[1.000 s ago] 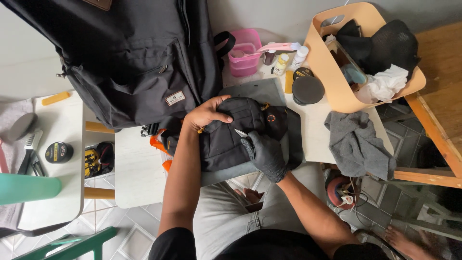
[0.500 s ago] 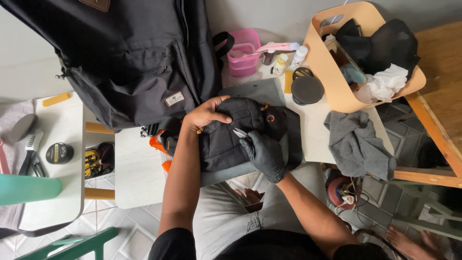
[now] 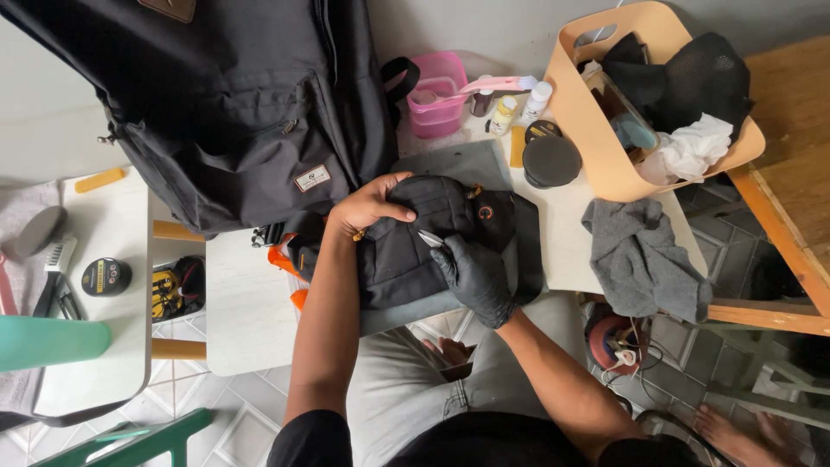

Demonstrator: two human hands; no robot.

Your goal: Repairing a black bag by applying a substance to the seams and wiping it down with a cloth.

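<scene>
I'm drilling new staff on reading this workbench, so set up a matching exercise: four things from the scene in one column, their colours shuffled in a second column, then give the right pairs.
Things
1. Right hand, in its glove
2. Small tub at the back of the table
3. Crumpled cloth at the table's right edge
4. Basket holding fabrics

Colours
A. Grey
B. Tan
C. Black
D. Pink

Pairs: 1-C, 2-D, 3-A, 4-B.

The gloved hand holds a thin metal tool against the small black bag, which the bare left hand steadies.
</scene>
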